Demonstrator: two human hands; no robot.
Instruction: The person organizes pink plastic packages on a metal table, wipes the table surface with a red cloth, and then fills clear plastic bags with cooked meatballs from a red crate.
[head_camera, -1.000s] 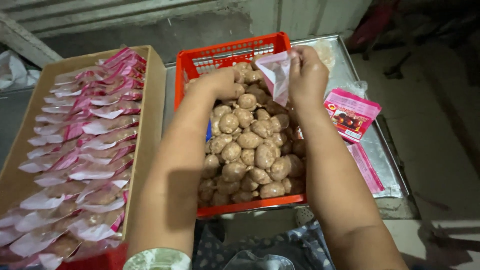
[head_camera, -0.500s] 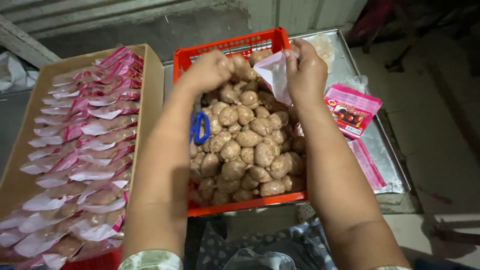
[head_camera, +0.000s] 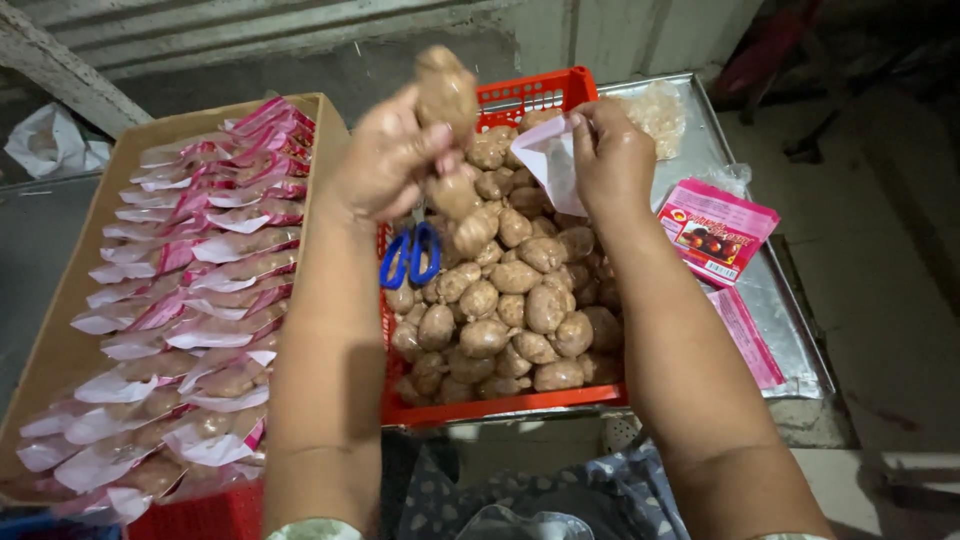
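Two bare hands work above a red plastic crate (head_camera: 500, 405) heaped with brown, lumpy sausage balls (head_camera: 510, 310). Over the crate's far left corner, the left hand (head_camera: 385, 160) is closed around a short string of those brown balls (head_camera: 447, 95), lifted clear of the heap. Over the crate's far edge, the right hand (head_camera: 612, 155) pinches a small clear plastic pouch (head_camera: 552, 160) by its mouth. Blue-handled scissors (head_camera: 410, 255) lie inside the crate against its left wall. Left of the crate sits a cardboard box (head_camera: 60, 330) of filled pink-and-clear packets (head_camera: 190, 290); right of it, empty pink packets (head_camera: 715, 230) lie on a metal tray (head_camera: 790, 330).
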